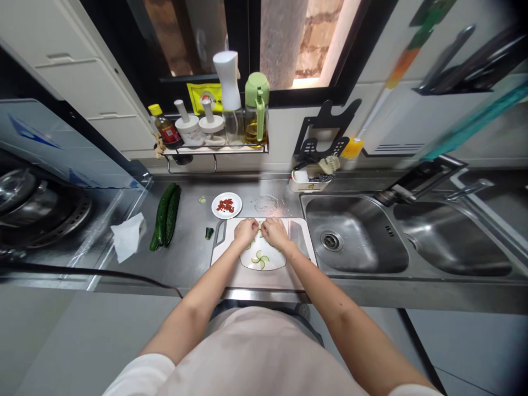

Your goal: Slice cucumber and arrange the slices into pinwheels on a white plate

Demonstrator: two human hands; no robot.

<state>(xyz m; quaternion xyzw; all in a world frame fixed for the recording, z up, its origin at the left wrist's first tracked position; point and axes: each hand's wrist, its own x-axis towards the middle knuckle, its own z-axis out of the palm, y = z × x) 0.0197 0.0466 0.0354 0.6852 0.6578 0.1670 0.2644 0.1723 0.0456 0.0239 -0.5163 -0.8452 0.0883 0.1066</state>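
A white plate (251, 262) lies on the cutting board (231, 279), with green-edged cucumber slices (260, 259) fanned out like a flower near its front edge. Over the plate's far part, my left hand (246, 231) and my right hand (274, 232) come close together. Fingers of both are bent and pressed together around a small green slice at the far rim; only a bit of it shows between them. More slices lie partly hidden beside my left hand.
Left of the board are a small dish of red pieces (226, 205), a cucumber end (209, 233), two whole cucumbers (165, 215) and a white tissue (128, 236). The double sink (357, 234) is on the right. A bottle rack (218, 149) hangs behind.
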